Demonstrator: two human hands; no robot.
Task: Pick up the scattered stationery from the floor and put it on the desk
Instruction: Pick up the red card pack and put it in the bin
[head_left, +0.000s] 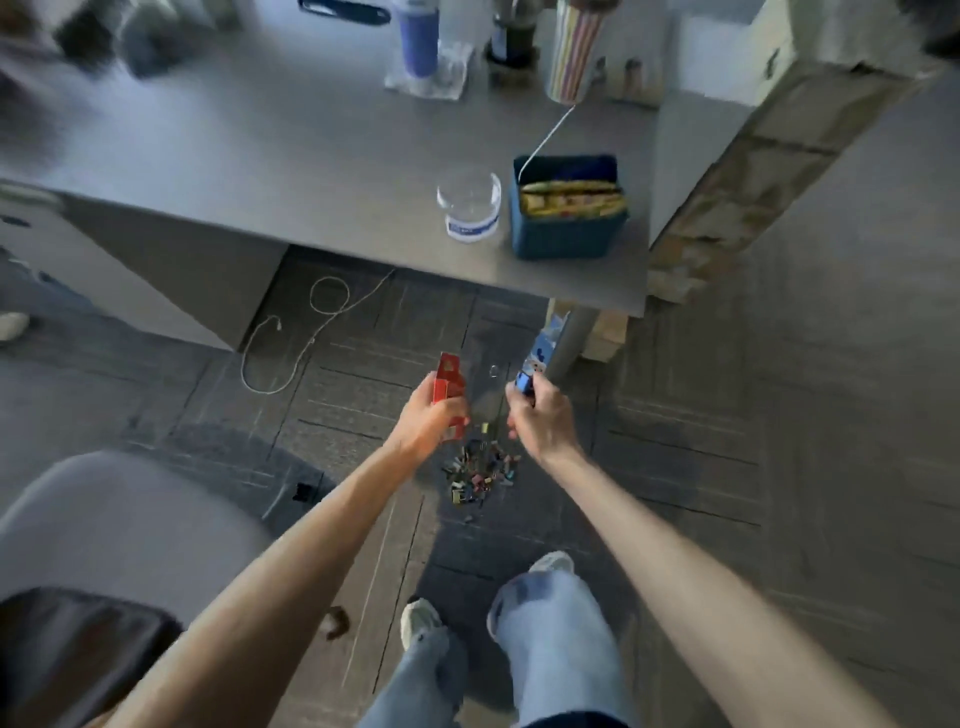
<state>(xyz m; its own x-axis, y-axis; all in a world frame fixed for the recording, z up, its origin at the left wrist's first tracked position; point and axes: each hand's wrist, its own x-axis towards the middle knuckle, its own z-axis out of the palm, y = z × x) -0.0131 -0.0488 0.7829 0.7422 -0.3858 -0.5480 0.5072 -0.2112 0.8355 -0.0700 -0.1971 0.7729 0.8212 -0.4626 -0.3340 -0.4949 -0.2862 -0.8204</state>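
Left hand (428, 421) is gripping a red box (449, 382), right hand (537, 415) is pinching a blue item (523, 383) — the clip pile (480, 473) is lying between them, slightly nearer.

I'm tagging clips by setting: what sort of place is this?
Likely an office workspace: a grey desk holding a water bottle and blue tin, carpet tiles underfoot, and a white cable trailing beneath.

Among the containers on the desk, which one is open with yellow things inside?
The teal box near the right front corner of the desk, beside the clear cup. Its lid stands up; the others are round.
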